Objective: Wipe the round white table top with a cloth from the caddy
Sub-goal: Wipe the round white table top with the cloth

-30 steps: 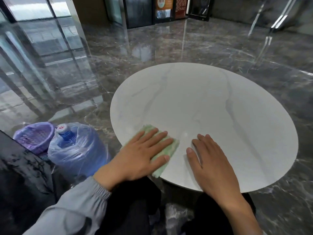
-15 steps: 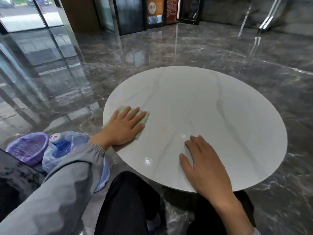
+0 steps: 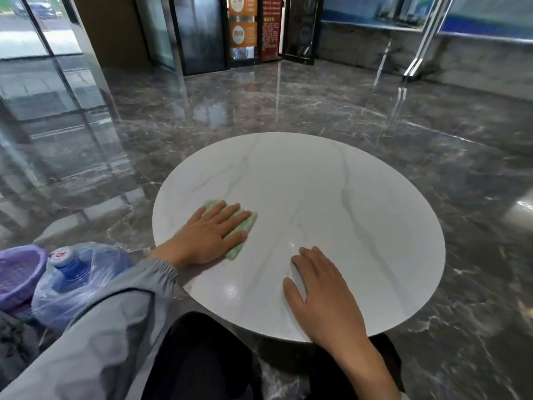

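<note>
The round white table top with faint grey veins fills the middle of the head view. A folded light green cloth lies on its left part. My left hand presses flat on the cloth with straight fingers, covering most of it. My right hand rests flat on the bare table near the front edge, fingers spread, holding nothing. A purple basket stands on the floor at the far left.
A blue water jug wrapped in clear plastic stands on the floor left of the table, beside the purple basket. Glossy dark marble floor surrounds the table. Glass doors stand at the back and left. My dark-trousered knees are under the near edge.
My left hand slid the cloth from the near left rim up along the left edge, then inward to the right. My right hand stayed put. The camera tilted up.
</note>
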`<control>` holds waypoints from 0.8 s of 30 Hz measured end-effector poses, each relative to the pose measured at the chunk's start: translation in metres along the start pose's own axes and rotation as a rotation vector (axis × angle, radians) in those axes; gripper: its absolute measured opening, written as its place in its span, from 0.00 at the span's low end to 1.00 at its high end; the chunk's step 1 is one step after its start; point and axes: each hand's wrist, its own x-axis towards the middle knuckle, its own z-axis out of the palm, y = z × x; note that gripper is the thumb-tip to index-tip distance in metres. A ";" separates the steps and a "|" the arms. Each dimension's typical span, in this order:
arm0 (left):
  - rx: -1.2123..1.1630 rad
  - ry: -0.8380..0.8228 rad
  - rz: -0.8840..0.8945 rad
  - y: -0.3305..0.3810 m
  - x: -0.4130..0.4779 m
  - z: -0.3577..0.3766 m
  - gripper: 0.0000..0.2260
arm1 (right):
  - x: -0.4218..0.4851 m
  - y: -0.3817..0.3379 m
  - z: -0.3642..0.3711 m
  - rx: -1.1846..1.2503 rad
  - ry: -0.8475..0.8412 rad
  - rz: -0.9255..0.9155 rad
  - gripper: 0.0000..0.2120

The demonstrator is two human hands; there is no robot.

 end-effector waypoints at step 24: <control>-0.028 0.023 0.039 -0.003 -0.035 0.008 0.39 | 0.000 -0.002 -0.001 0.016 0.000 0.022 0.23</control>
